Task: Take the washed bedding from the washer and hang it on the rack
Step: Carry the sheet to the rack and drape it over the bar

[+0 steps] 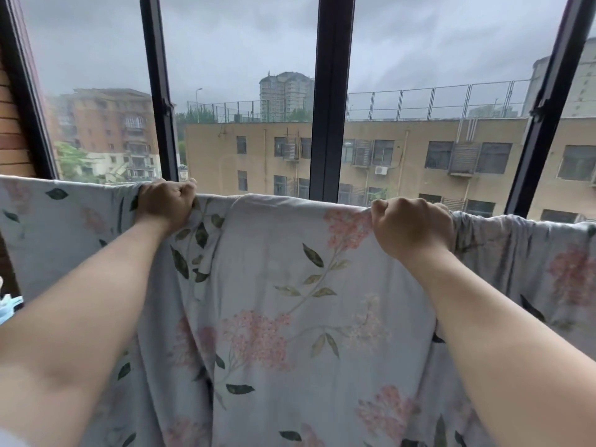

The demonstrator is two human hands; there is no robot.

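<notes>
A pale grey-blue bed sheet (274, 285) printed with pink flowers and green leaves hangs in front of me, draped over a rail that the cloth hides. Its top edge runs from the left side of the view to the right. My left hand (164, 204) is clenched on the top edge left of centre. My right hand (411, 225) is clenched on the top edge right of centre, bunching the cloth. The sheet falls in folds between and below my forearms. The washer is out of view.
A large window with dark frames (329, 101) stands right behind the sheet, showing apartment blocks and a grey sky. A brick wall (11, 130) borders the left side. Something light blue (11, 306) pokes in at the left edge.
</notes>
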